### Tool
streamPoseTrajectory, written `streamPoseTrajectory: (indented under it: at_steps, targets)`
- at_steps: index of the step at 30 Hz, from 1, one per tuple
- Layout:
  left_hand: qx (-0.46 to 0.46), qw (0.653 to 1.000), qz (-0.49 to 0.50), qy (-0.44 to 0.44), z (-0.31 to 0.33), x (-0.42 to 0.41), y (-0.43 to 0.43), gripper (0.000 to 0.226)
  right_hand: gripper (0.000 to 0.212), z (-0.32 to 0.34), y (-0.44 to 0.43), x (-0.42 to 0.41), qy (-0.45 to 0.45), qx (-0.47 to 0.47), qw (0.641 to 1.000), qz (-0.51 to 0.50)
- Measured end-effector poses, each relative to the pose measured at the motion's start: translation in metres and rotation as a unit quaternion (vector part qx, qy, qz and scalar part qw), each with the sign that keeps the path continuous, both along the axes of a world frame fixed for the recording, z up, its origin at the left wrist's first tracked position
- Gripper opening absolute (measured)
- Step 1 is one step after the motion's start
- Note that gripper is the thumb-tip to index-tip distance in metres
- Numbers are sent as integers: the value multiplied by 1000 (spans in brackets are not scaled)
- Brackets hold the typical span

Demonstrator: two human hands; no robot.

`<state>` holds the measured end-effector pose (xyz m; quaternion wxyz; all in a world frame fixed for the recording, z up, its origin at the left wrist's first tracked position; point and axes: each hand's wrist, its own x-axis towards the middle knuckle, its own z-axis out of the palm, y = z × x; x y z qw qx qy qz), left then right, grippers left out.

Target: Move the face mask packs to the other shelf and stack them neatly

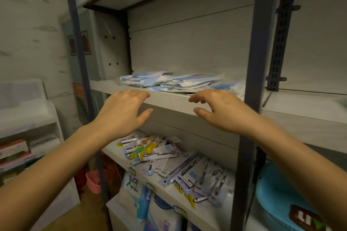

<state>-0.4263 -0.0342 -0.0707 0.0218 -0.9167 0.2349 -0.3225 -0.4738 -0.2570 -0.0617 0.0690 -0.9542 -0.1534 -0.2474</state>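
Up top, face mask packs [169, 81] on shelf [169, 99].

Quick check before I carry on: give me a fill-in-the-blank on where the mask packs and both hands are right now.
1. The face mask packs lie in a loose pile on the ____ shelf in view.
2. Both the left hand and the right hand are ____, holding nothing.
3. The shelf below holds packaged ____.
4. A blue basket sits at the lower ____ of the view.

Missing words: middle; open; toothbrushes; right

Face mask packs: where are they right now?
In the head view, the face mask packs lie in a loose pile on the middle shelf, just behind its front edge, beyond both open hands and above the toothbrush packs.
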Motion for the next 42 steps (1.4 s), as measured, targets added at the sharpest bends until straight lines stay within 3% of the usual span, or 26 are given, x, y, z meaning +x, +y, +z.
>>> streamPoseTrajectory:
  at_steps: [8, 16, 22, 28, 31, 37, 42]
  targets:
    - [-28, 998, -63, -11, 20, 125, 30, 52, 32, 21, 23, 92, -41, 26, 995, -84]
    - [-74, 987, -139, 20, 30, 235, 47, 48, 31, 32, 34, 150, -23, 44, 976, -213]
    - [-65, 966, -244, 60, 41, 301, 43, 53, 31, 53, 36, 166, -38, 129, 919, -370]
    - [-56, 943, -315, 89, 43, 339, 37, 39, 63, 58, 48, 204, 59, 131, 842, -520]
    - [-46, 937, -334, 92, 44, 348, 32, 40, 78, 60, 57, 224, 93, 127, 819, -552]
    - [-71, 925, -357, 103, 48, 361, 25, 43, 87, 57, 61, 258, 206, 172, 779, -567]
    - [-71, 924, -355, 122, 48, 366, 24, 46, 80, 65, 52, 261, 176, 208, 783, -559]
